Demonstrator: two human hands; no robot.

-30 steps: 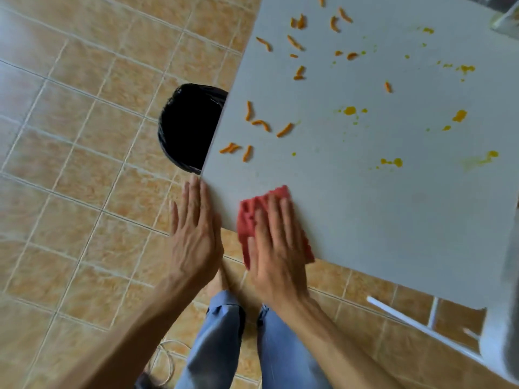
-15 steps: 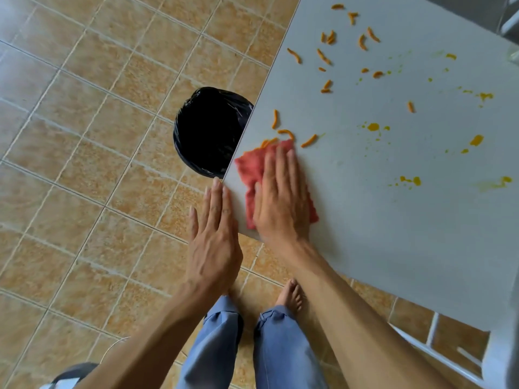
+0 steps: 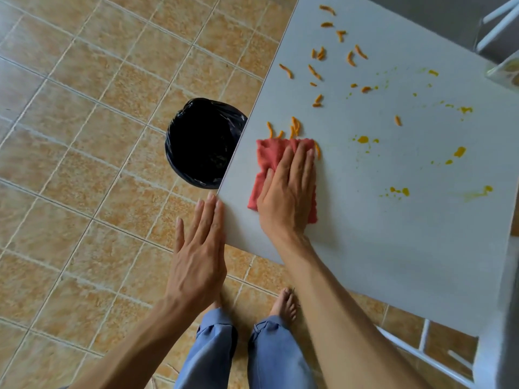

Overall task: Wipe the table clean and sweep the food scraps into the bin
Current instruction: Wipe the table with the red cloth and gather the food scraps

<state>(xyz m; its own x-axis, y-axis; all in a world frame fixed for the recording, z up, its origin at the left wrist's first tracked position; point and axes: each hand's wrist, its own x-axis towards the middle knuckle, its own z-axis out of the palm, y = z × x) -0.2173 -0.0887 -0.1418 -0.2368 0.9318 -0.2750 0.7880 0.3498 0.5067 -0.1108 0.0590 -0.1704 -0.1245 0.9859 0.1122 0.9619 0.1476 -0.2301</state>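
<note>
Evidently the right hand (image 3: 289,192) presses flat on the red cloth (image 3: 269,158) to herd orange scraps (image 3: 295,126) along the surface (image 3: 393,248), while the empty left hand (image 3: 199,248), fingers spread, waits at the edge near the black-lined bin (image 3: 202,141).

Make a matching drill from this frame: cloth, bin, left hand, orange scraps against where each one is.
Things:
1. red cloth
2. bin
3. left hand
4. orange scraps

Places:
A. on the floor, against the table's left edge
B. scattered on the tabletop beyond the cloth
C. flat on the tabletop under the right hand
D. off the table, fingers along its near corner

Pairs: 1-C, 2-A, 3-D, 4-B
</note>
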